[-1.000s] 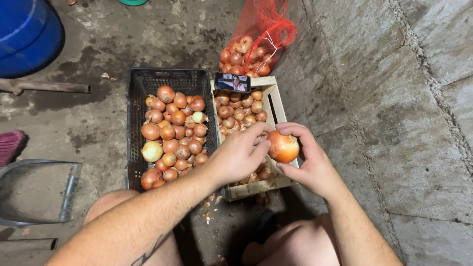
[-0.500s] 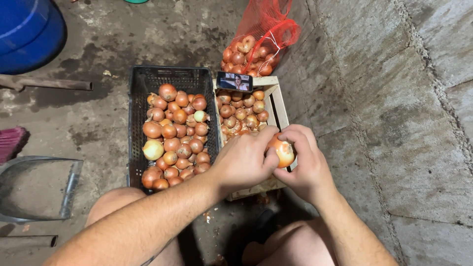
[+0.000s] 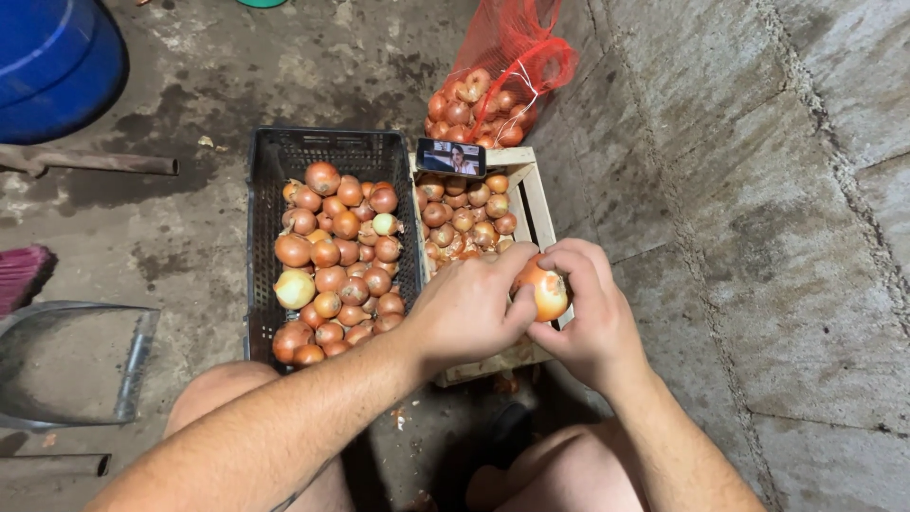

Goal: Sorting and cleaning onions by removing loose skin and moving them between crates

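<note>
1. We hold one onion centre-right of frame, over the near end of the wooden crate. Right hand has its grip closed around it from below; left hand pinches its skin from the left.
2. Risk: loose skin tears suddenly, the onion slips and drops into the crate or onto the concrete floor, bruising.
3. Risk: the phone perched on the crate's far rim, upper centre; a knock to the crate tips it.
4. Risk: mixing batches, as the black plastic crate sits touching on the left.
</note>
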